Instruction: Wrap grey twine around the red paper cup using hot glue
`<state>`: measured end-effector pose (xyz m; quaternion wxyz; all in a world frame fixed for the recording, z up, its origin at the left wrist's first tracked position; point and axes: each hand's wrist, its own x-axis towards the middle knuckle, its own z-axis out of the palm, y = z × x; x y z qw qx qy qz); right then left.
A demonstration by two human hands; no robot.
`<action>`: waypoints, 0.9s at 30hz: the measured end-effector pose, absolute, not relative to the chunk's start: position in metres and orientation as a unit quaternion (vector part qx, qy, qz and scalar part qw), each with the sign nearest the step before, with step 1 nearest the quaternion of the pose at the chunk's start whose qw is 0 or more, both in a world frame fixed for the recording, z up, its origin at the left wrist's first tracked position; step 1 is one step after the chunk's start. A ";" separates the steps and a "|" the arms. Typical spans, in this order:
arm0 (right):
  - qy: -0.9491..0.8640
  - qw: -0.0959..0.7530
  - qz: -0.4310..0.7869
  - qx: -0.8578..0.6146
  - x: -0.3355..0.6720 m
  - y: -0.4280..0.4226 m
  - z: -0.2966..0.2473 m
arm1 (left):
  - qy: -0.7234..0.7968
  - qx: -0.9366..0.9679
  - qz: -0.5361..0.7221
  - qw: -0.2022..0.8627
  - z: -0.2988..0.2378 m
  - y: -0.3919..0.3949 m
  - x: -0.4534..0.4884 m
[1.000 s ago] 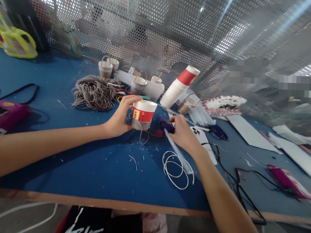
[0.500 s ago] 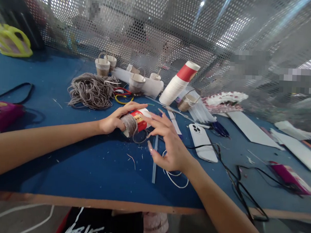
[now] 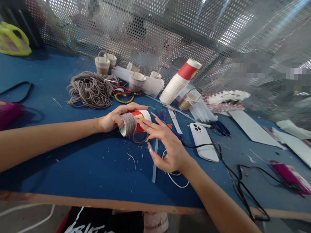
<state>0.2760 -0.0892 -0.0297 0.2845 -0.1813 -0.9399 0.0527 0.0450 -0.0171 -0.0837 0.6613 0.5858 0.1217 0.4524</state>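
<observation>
A paper cup (image 3: 144, 114) with a red band lies on its side in my left hand (image 3: 112, 119), which is closed around its base end. Grey cord (image 3: 129, 124) is wound round the lower part of the cup, and a loose loop of it hangs below. My right hand (image 3: 168, 144) is open, its fingers stretched out and the thumb well apart. Its fingertips lie over the red band; whether they press on the cord I cannot tell. A large bundle of grey cord (image 3: 91, 89) rests on the table behind my left hand.
Behind my hands are yellow-and-red-handled scissors (image 3: 124, 98), several cord-wrapped cups (image 3: 136, 82) and a leaning stack of paper cups (image 3: 174, 88). To the right lie a white phone (image 3: 203, 142), black cable (image 3: 221, 164) and white boards (image 3: 255, 129). A perforated metal screen (image 3: 154, 30) stands behind.
My right hand's fingers have moved left, onto the cup's red band, covering more of it. My left hand still holds the cup in nearly the same place.
</observation>
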 end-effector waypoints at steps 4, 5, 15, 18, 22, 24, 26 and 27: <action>-0.938 0.291 0.063 -0.174 0.277 -0.089 -0.031 | 0.126 0.526 0.415 0.731 -0.081 -0.022 0.044; -0.938 0.293 0.063 -0.173 0.278 -0.089 -0.031 | 0.128 0.515 0.411 0.742 -0.081 -0.022 0.044; -0.929 0.323 0.037 -0.179 0.278 -0.087 -0.037 | 0.129 0.509 0.414 0.743 -0.082 -0.019 0.047; -0.937 0.294 0.030 -0.184 0.276 -0.088 -0.036 | 0.126 0.496 0.408 0.756 -0.082 -0.019 0.046; -0.936 0.302 0.025 -0.181 0.277 -0.090 -0.034 | 0.122 0.489 0.410 0.760 -0.081 -0.020 0.045; -0.931 0.315 0.025 -0.184 0.278 -0.091 -0.034 | 0.120 0.489 0.408 0.762 -0.081 -0.020 0.044; -0.928 0.323 0.028 -0.186 0.279 -0.091 -0.035 | 0.116 0.488 0.405 0.765 -0.081 -0.019 0.043; -0.927 0.324 0.030 -0.185 0.279 -0.091 -0.035 | 0.113 0.486 0.404 0.767 -0.082 -0.019 0.043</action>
